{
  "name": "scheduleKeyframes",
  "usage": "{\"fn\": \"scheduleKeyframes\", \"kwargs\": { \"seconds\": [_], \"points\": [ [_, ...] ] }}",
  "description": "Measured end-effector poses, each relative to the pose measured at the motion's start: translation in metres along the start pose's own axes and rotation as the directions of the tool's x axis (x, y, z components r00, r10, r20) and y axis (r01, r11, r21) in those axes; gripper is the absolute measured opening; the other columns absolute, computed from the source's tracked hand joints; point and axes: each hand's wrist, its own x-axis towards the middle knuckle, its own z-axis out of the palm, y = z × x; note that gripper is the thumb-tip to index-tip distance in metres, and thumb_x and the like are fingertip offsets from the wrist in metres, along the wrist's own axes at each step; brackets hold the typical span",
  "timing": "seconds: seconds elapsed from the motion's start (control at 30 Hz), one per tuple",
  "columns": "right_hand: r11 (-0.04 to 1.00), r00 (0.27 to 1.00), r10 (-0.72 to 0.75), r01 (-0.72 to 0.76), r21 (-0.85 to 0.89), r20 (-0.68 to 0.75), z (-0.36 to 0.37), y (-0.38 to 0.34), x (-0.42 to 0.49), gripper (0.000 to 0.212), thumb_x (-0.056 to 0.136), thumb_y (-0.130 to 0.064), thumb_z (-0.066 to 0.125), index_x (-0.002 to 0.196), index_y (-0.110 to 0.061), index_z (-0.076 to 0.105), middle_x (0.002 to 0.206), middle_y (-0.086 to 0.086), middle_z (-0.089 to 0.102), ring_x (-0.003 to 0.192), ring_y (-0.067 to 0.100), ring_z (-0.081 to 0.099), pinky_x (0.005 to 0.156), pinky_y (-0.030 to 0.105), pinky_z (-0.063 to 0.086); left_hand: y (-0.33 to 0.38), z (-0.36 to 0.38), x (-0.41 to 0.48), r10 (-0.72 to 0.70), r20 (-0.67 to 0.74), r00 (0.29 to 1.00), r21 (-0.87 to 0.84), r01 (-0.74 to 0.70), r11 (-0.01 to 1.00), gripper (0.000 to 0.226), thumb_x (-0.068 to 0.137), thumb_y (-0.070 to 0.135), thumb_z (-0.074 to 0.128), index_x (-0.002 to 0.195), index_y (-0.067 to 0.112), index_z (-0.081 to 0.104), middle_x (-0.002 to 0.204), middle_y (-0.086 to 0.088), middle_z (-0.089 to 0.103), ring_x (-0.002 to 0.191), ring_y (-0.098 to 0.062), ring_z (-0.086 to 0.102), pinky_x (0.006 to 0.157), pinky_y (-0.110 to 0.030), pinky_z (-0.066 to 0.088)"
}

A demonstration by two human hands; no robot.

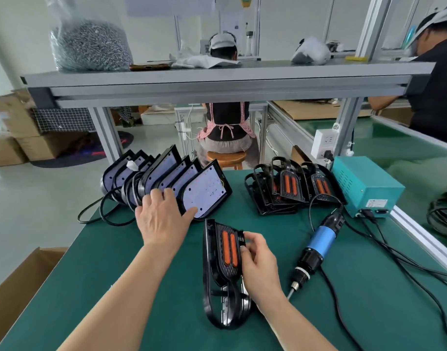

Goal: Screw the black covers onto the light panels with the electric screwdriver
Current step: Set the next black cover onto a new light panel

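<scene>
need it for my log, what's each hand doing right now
Left hand: open, resting on the row of light panels.
Right hand: closed, holding the black cover on edge.

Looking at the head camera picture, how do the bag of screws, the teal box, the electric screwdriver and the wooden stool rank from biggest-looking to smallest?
1. bag of screws
2. teal box
3. electric screwdriver, long but thin
4. wooden stool, which is farther off and partly hidden, so its true size is unsure
</scene>
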Motion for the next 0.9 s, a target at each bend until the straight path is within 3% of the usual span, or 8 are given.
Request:
{"fn": "scheduleKeyframes", "kwargs": {
  "seconds": [0.17,0.33,0.43,0.53,0.6,0.7,0.8,0.9],
  "points": [
    [1.0,1.0,-0.005,0.005,0.031,0.01,0.0,0.003,0.001,0.027,0.104,-0.008,0.05,0.127,-0.02,0.057,0.108,0.003,0.071,0.1,0.019,0.068,0.095,0.041,0.054,0.009,0.007,0.021,-0.032,0.208,0.978,0.15,0.0,0.989,0.063,0.089,0.071,0.046,0.122,0.017,0.051,0.112,-0.007,0.067,0.103,-0.029,0.064,0.083,-0.04,0.039],
    [0.998,0.999,-0.036,0.036,0.059,-0.002,-0.001,0.004,0.001,0.025,0.103,-0.006,0.051,0.12,-0.024,0.058,0.101,-0.001,0.073,0.091,0.014,0.068,0.085,0.029,0.054,0.008,0.012,0.032,-0.032,0.225,0.974,0.144,-0.001,0.99,0.054,0.093,0.065,0.045,0.114,0.017,0.052,0.091,-0.004,0.066,0.088,-0.029,0.063,0.063,-0.032,0.035],
    [0.996,0.999,-0.034,0.034,0.084,0.007,0.0,0.004,0.002,0.025,0.104,-0.006,0.051,0.122,-0.022,0.058,0.103,0.0,0.073,0.092,0.017,0.068,0.086,0.032,0.055,0.01,0.011,0.041,-0.058,0.262,0.963,0.132,0.024,0.991,0.038,0.097,0.05,0.047,0.109,0.016,0.056,0.085,-0.005,0.06,0.083,-0.029,0.06,0.059,-0.03,0.035],
    [0.994,0.999,-0.044,0.044,0.102,0.002,0.0,0.006,0.002,0.025,0.104,-0.006,0.05,0.122,-0.022,0.058,0.102,0.0,0.073,0.092,0.017,0.068,0.086,0.034,0.055,0.011,0.012,0.045,-0.134,0.321,0.938,0.081,0.114,0.99,0.021,0.092,0.032,0.054,0.086,0.013,0.058,0.072,-0.001,0.051,0.066,-0.024,0.052,0.053,-0.027,0.03],
    [0.991,0.999,-0.042,0.043,0.129,-0.015,0.0,0.006,0.003,0.026,0.103,-0.006,0.051,0.12,-0.025,0.058,0.099,0.0,0.072,0.088,0.018,0.068,0.083,0.031,0.054,0.011,0.013,0.045,-0.184,0.387,0.903,0.024,0.19,0.981,0.021,0.087,0.027,0.057,0.073,0.013,0.056,0.069,-0.003,0.058,0.061,-0.021,0.052,0.054,-0.026,0.035],
    [0.978,0.999,-0.004,0.015,0.208,-0.054,-0.001,0.007,0.005,0.028,0.103,-0.005,0.05,0.112,-0.031,0.057,0.094,0.006,0.07,0.08,0.021,0.063,0.081,0.035,0.053,0.014,0.011,0.043,-0.17,0.585,0.793,-0.115,0.288,0.951,0.022,0.089,0.02,0.047,0.074,0.006,0.055,0.063,-0.007,0.073,0.056,-0.02,0.053,0.054,-0.024,0.04],
    [0.944,0.997,0.027,-0.003,0.331,-0.068,-0.002,0.007,0.006,0.025,0.104,-0.004,0.049,0.112,-0.025,0.06,0.088,0.008,0.065,0.08,0.02,0.058,0.085,0.047,0.052,0.02,0.006,0.036,-0.141,0.723,0.677,-0.241,0.437,0.867,0.018,0.095,0.018,0.042,0.085,0.003,0.044,0.064,-0.014,0.073,0.035,-0.015,0.034,0.042,-0.021,0.029],
    [0.897,0.993,0.047,0.006,0.442,-0.11,-0.004,0.007,0.007,0.021,0.104,-0.004,0.049,0.112,-0.02,0.061,0.084,0.003,0.064,0.08,0.019,0.058,0.081,0.043,0.049,0.025,0.005,0.019,-0.092,0.788,0.608,-0.347,0.563,0.75,0.014,0.094,0.013,0.044,0.088,0.001,0.043,0.065,-0.023,0.071,0.026,-0.015,0.025,0.041,-0.019,0.02]
  ]
}}
